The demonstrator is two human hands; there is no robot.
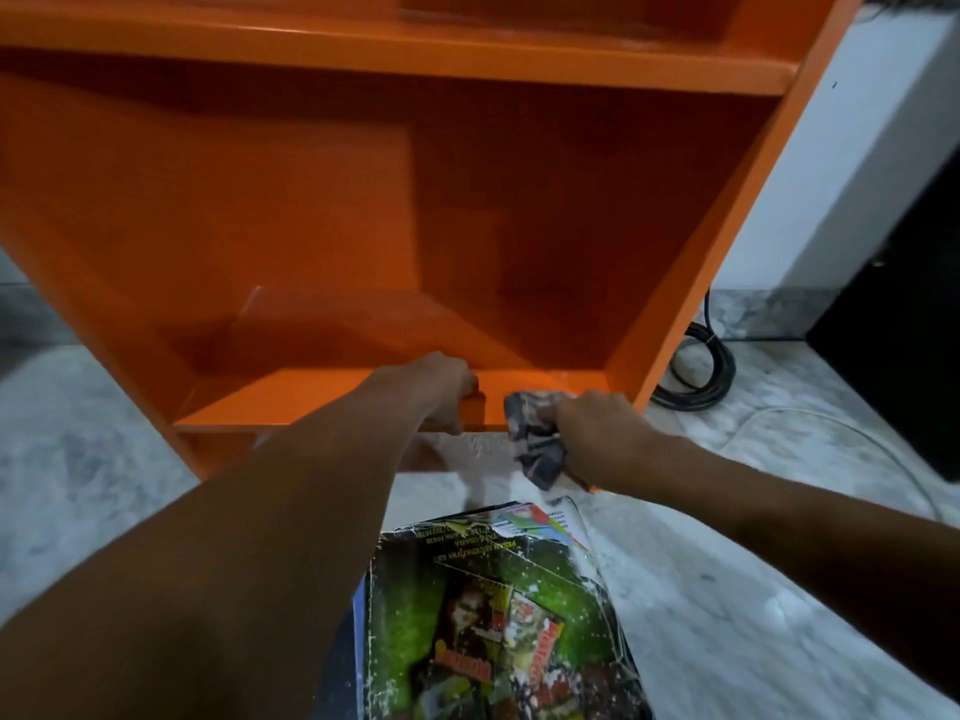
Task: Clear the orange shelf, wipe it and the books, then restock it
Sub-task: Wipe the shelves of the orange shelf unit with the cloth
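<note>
The orange shelf [332,215] stands in front of me with its lower compartment bare. My left hand [441,392] grips the front edge of the bottom board, fingers curled over it. Just to its right, my right hand [597,433] holds a crumpled grey cloth [535,444] against the same front edge. A stack of books [493,615] with a green cover on top lies on the floor below my arms, partly hidden by my left forearm.
The floor is grey-white marble [727,589]. A coiled black cable [701,371] lies beside the shelf's right side. A white cord [831,423] runs across the floor at right. A black object [909,330] stands at the right edge against a white wall.
</note>
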